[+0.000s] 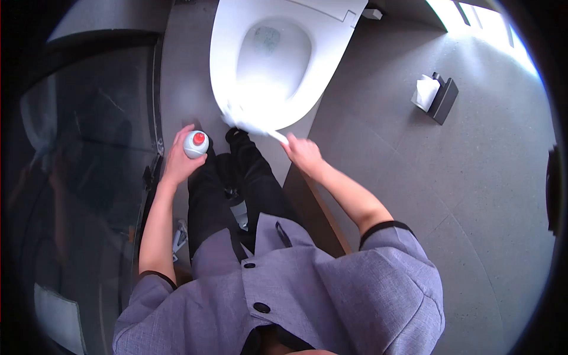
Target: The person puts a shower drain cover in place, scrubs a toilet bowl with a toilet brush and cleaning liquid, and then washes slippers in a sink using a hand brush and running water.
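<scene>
My left hand [179, 158] is wrapped round a pale bottle [196, 149] with a red cap, held upright left of my legs. In my right hand [304, 155] is the handle of a white toilet brush [254, 126]. Its head, smeared by motion, is at the front rim of the white toilet [222, 65]; whether it touches the rim I cannot tell. The bowl is open, and water shows at its bottom.
A dark glass panel [89, 148] with reflections runs along the left. On the right wall a dark holder [445, 102] carries a white paper roll [425, 93]. My legs in black trousers [260, 171] stand just before the toilet.
</scene>
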Demonstrator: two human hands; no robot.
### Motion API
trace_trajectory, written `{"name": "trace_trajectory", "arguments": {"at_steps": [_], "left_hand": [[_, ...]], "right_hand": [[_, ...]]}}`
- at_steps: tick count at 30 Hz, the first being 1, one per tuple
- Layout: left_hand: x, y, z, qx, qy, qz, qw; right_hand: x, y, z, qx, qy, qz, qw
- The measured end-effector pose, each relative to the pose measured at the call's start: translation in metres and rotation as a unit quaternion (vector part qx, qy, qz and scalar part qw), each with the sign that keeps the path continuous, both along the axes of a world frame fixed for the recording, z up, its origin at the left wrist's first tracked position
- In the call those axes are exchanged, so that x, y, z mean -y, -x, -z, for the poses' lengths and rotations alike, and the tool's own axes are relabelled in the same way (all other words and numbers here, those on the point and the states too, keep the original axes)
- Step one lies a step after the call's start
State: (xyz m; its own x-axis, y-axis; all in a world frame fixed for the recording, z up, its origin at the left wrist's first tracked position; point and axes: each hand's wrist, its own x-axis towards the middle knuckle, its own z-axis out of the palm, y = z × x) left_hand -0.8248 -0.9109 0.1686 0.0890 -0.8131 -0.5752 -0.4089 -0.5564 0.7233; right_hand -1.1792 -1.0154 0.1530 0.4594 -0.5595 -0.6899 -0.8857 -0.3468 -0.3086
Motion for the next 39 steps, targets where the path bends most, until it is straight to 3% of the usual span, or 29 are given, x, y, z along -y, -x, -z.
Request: {"name": "trace_trajectory", "arguments": {"at_steps": [5, 7, 9, 13, 14, 16, 17, 20, 25, 28, 32, 35, 39], "left_hand": [[0.010, 0.014, 0.022, -0.042, -0.001, -0.032, 0.999], [0.032, 0.023, 0.013, -0.044, -0.069, -0.009, 0.997], [0.038, 0.037, 0.028, -0.044, -0.071, 0.007, 0.997], [0.049, 0.069, 0.062, -0.028, -0.066, 0.006, 0.997], [0.056, 0.079, 0.065, -0.071, -0.053, -0.057, 0.994], [0.066, 0.095, 0.076, -0.098, -0.047, -0.103, 0.989], [0.061, 0.099, 0.087, -0.095, -0.060, -0.118, 0.987], [0.063, 0.107, 0.080, -0.225, -0.142, -0.259, 0.928], [0.061, 0.101, 0.028, -0.262, -0.125, -0.287, 0.913], [0.057, 0.103, 0.007, -0.258, -0.126, -0.269, 0.919], [0.066, 0.106, -0.012, -0.257, -0.129, -0.262, 0.921], [0.065, 0.111, -0.019, -0.258, -0.117, -0.292, 0.914], [0.057, 0.104, -0.023, -0.287, -0.108, -0.319, 0.897]], "right_hand": [[0.039, 0.112, -0.028, -0.137, 0.080, 0.019, 0.987], [0.094, 0.115, -0.016, -0.125, 0.194, 0.013, 0.973], [0.165, 0.091, 0.006, -0.056, 0.299, 0.018, 0.952], [0.316, -0.027, 0.035, 0.034, 0.343, 0.048, 0.937], [0.343, -0.062, 0.026, 0.029, 0.307, 0.058, 0.950], [0.395, -0.093, 0.051, 0.063, 0.341, 0.058, 0.936], [0.398, -0.085, 0.044, 0.043, 0.320, 0.080, 0.943], [0.398, -0.020, 0.012, -0.005, 0.270, 0.135, 0.953], [0.293, 0.052, -0.013, 0.015, 0.233, 0.234, 0.944], [0.266, 0.027, -0.016, 0.045, 0.168, 0.251, 0.952], [0.293, -0.072, -0.009, 0.131, 0.182, 0.174, 0.959], [0.313, -0.096, 0.005, 0.090, 0.182, 0.123, 0.971], [0.267, -0.008, -0.013, 0.021, 0.140, 0.121, 0.983]]}}
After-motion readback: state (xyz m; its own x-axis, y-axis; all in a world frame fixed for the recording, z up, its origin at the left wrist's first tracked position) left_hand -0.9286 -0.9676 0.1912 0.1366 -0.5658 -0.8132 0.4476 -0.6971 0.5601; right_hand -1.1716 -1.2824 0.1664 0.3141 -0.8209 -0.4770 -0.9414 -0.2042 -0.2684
